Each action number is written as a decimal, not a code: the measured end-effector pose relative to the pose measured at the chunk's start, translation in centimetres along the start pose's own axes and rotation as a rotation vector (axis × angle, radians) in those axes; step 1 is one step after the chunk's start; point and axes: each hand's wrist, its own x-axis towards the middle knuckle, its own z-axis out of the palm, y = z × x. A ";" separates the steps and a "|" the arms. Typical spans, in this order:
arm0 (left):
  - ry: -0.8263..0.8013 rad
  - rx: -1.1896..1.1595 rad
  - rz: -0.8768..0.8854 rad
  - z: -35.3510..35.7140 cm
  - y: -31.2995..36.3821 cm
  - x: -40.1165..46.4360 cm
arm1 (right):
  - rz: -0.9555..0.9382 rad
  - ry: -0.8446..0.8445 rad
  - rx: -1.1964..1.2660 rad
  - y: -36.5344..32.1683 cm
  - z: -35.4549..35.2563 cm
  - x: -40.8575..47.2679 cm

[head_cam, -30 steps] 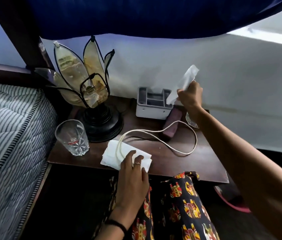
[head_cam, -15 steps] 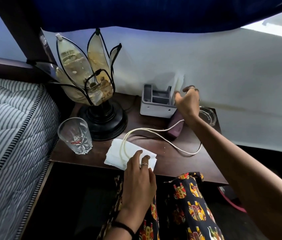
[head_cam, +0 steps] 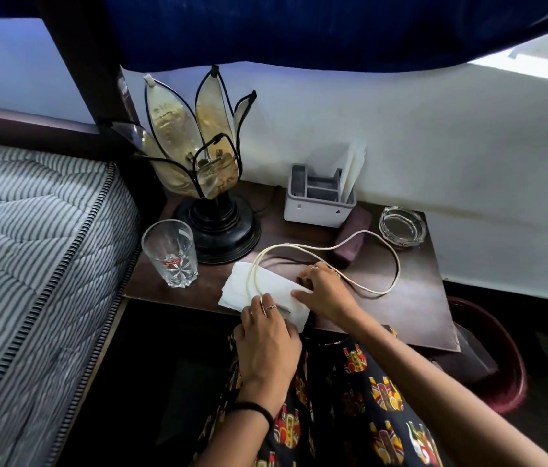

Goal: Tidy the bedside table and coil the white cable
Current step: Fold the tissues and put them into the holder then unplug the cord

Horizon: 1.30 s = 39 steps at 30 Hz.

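Note:
A white cable [head_cam: 397, 264] lies in a loose loop across the dark wooden bedside table [head_cam: 410, 298]; one end runs over a folded white napkin [head_cam: 242, 291] at the front edge. My left hand [head_cam: 265, 335] rests flat on the napkin's near side. My right hand [head_cam: 326, 291] is at the napkin's right end, thumb on top and fingers curled down around its edge, beside the cable. A folded white paper [head_cam: 353, 166] stands in the grey organizer box [head_cam: 316, 210] at the back.
A drinking glass [head_cam: 171, 254] and a petal-shaped lamp [head_cam: 218, 224] stand on the table's left. A maroon case [head_cam: 351, 241] and a glass ashtray [head_cam: 402, 225] sit at the back right. The striped mattress [head_cam: 30, 264] borders the left; a red bin [head_cam: 508, 375] sits lower right.
My right hand put the white paper into the organizer box, let go, and came down to the napkin's right end. My left hand stayed on the napkin.

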 end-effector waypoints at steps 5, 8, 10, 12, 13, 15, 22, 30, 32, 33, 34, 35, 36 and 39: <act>-0.039 0.045 -0.013 0.2 0.1 0.1 | 0.011 -0.044 -0.066 -1.2 1.1 -0.4; -0.040 0.040 -0.017 0.4 0.0 0.3 | 0.024 -0.059 -0.062 -1.3 1.4 -0.3; -0.036 0.035 -0.019 0.5 0.1 0.4 | 0.031 -0.075 -0.053 -1.5 1.4 -0.1; -0.045 0.024 -0.020 0.6 0.1 0.5 | 0.031 -0.100 -0.033 -1.6 1.2 0.0; -0.049 0.022 -0.021 0.6 0.1 0.5 | 0.038 -0.113 -0.001 -1.7 1.0 -0.1; -0.047 0.031 -0.018 0.6 0.1 0.5 | 0.058 -0.096 0.118 -1.8 0.5 -0.4; 0.015 0.068 0.018 0.6 0.4 0.6 | 0.108 0.141 0.459 -1.3 -4.0 -1.9; 0.109 -0.044 0.136 0.3 0.4 0.3 | 0.170 0.275 0.702 1.1 -8.2 -6.3; 0.135 -0.360 0.147 -0.5 0.5 0.1 | 0.186 0.203 0.904 1.3 -8.1 -7.9; 0.133 -0.547 0.115 -1.3 0.6 0.0 | 0.187 0.171 0.978 1.4 -8.0 -8.7; 0.129 -0.718 0.072 -2.3 0.8 -0.2 | 0.182 0.144 1.025 1.6 -8.0 -9.5; 0.103 -0.857 0.025 -3.1 0.9 -0.2 | 0.174 0.122 1.066 1.6 -8.0 -10.2; 0.045 -0.986 -0.018 -3.9 1.0 -0.4 | 0.164 0.104 1.105 1.7 -8.0 -11.0; -0.256 -1.317 -0.105 -5.5 0.9 -0.6 | 0.148 0.057 1.212 1.5 -8.5 -13.0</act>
